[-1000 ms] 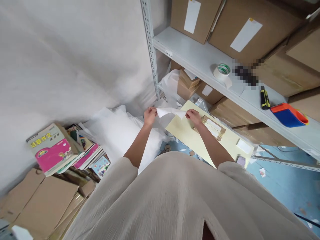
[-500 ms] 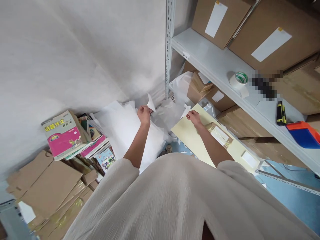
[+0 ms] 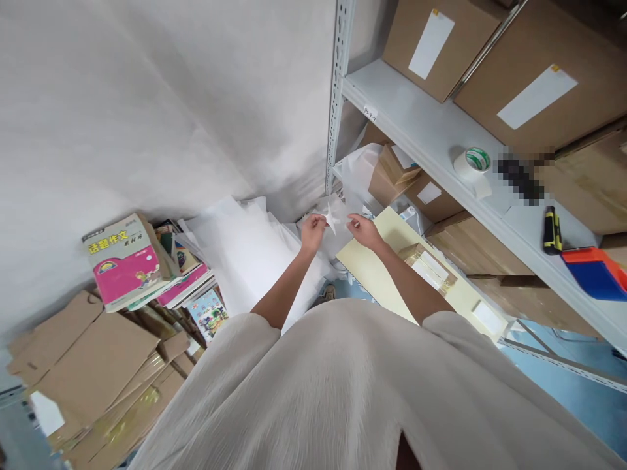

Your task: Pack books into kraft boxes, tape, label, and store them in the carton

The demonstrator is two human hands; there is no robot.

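Observation:
My left hand (image 3: 313,232) pinches a small torn piece of white paper (image 3: 332,220), which sticks out from the fingertips towards the right. Facing it, a short gap away, is my right hand (image 3: 363,231) with its fingers curled together; whatever may be between them is too small to make out. A crumpled translucent plastic sheet (image 3: 337,243) lies below and behind both hands. White sheets (image 3: 247,251) are heaped beneath my left forearm. Under my right forearm stretches a pale yellow board (image 3: 360,256) bearing a taped cardboard parcel (image 3: 428,269).
Stacked books (image 3: 125,261) and flattened cardboard (image 3: 98,365) lie at the left by the wall. On the right, a metal shelf (image 3: 416,108) carries cardboard boxes (image 3: 533,72), a tape roll (image 3: 473,163), a black-and-yellow cutter (image 3: 551,230) and an orange-and-blue object (image 3: 595,271).
My left hand has moved right with the white paper, and my right hand has shifted left, so the two are closer together. The view has shifted slightly.

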